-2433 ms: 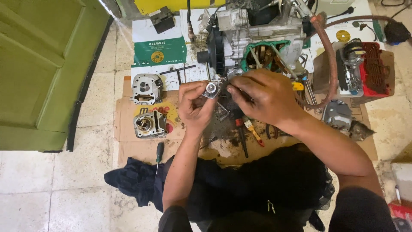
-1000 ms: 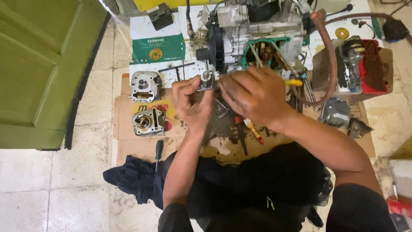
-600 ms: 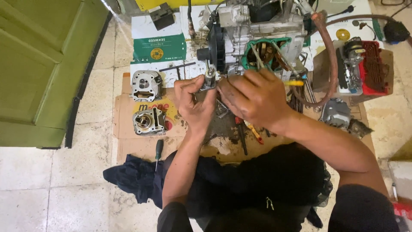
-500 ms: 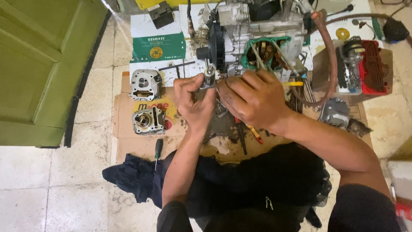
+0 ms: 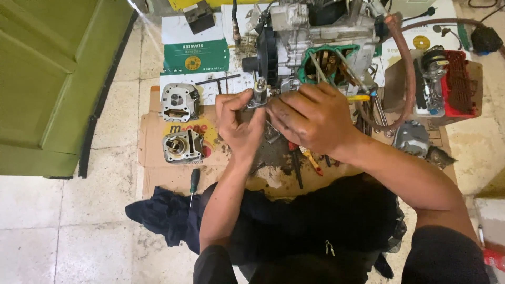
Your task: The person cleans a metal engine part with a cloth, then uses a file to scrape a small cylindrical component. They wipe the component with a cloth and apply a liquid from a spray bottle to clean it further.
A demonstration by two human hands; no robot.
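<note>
Underneath, greasy cardboard (image 5: 173, 176) over floor tiles (image 5: 63, 226)

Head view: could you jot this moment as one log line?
left hand: grips small metal part | right hand: touches it | engine: behind

Engine block (image 5: 315, 31) as landmark: grey-silver metal, teal-green gasket (image 5: 329, 51) ringing its opening, black fan (image 5: 268, 50) on its left side. Small part (image 5: 258, 94) just below engine: silver. Left of engine: green-and-white carton (image 5: 195, 55); below that, two dull silver cylinder parts (image 5: 179, 102) on brown cardboard (image 5: 158, 168). Right of engine: reddish-brown hose (image 5: 405, 73), red-and-black unit (image 5: 457, 84). Far left: olive-green door (image 5: 47, 84). Below engine: black cloth (image 5: 163, 215), green-handled screwdriver (image 5: 194, 184), beige speckled floor tiles (image 5: 68, 231).
</note>
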